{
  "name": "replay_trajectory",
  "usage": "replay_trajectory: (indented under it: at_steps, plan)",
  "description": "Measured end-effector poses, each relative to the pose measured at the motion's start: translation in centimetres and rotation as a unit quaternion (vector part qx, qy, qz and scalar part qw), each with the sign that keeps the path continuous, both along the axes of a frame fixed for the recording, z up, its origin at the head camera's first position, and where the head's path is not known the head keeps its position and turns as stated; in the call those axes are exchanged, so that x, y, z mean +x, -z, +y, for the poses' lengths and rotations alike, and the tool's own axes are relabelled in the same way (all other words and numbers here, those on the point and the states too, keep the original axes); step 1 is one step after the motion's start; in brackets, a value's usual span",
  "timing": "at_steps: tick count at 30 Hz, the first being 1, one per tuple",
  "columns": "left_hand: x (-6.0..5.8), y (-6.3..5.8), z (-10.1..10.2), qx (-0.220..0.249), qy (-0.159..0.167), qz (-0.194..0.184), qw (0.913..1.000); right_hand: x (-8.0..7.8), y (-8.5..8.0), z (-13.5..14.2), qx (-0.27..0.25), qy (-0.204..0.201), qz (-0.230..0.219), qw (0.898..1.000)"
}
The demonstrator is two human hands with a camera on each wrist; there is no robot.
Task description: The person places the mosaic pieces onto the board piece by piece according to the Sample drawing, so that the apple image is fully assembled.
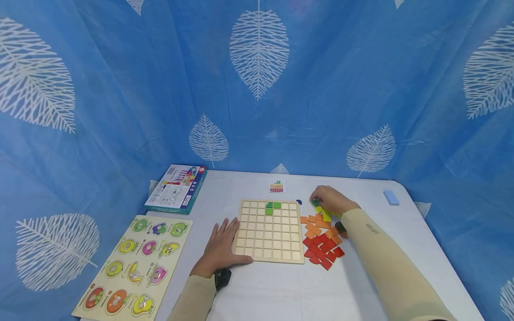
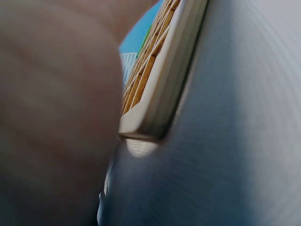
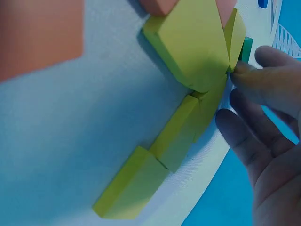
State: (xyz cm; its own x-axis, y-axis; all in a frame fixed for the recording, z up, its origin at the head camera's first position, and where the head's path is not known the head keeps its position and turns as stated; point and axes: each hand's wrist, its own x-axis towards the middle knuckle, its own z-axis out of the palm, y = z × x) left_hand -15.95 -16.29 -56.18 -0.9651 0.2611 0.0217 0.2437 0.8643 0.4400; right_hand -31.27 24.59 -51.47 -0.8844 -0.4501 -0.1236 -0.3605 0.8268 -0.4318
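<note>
A square wooden grid board point(image 1: 271, 260) lies on the table, with several green tiles point(image 1: 277, 205) in its upper cells. My left hand point(image 1: 221, 247) rests along the board's left edge, fingers spread and thumb by the lower-left corner. The left wrist view shows the board's corner point(image 2: 141, 125) close beside the palm. At the right, my right hand point(image 1: 331, 199) pinches a small green piece point(image 1: 315, 202) at its fingertips. Yellow pieces point(image 3: 193, 47) lie just under and beside these fingers in the right wrist view. The green piece point(image 3: 246, 49) is partly hidden behind the thumb and yellow pieces.
Orange pieces point(image 1: 313, 230) and red pieces point(image 1: 323, 250) are heaped right of the board. A dark blue piece point(image 1: 299, 202) sits by its upper-right corner. Behind stands a small pattern card point(image 1: 277, 186); left are a box point(image 1: 175, 189) and fruit puzzle point(image 1: 134, 267). A blue block point(image 1: 391, 197) lies far right.
</note>
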Motion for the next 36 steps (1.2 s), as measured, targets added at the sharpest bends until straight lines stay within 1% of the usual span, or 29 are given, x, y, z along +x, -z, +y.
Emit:
replay_trajectory:
  at_steps: [7,11,16,22,27,30,33,36]
  plan:
    - [0.0,0.0,0.0,0.003,0.001,0.003,1.0000,0.4,0.0,0.0,-0.027,-0.016,0.009,0.999]
    - [0.0,0.0,0.0,0.002,0.002,0.003,1.0000,0.5,0.2,0.0,-0.031,-0.013,0.012,0.999]
    - [0.0,-0.1,0.1,0.002,0.004,0.004,1.0000,0.5,0.5,-0.1,-0.016,-0.006,0.010,1.000]
    - [0.0,0.0,0.0,-0.003,0.002,0.004,1.0000,0.5,0.6,-0.3,0.009,-0.024,0.020,0.999]
    - [0.0,-0.1,0.0,-0.004,0.004,0.002,1.0000,0.7,0.6,-0.5,0.029,-0.018,0.019,0.999]
    - [0.0,-0.1,0.0,-0.005,0.006,0.002,1.0000,0.8,0.7,-0.5,0.031,-0.012,0.018,0.999]
    - [0.0,0.0,0.0,-0.004,0.008,0.007,0.9999,0.9,0.9,-0.5,0.026,-0.006,0.019,0.999]
    - [0.0,0.0,0.0,-0.006,0.008,0.004,0.9999,1.0,1.1,-0.4,0.017,-0.005,0.025,1.000]
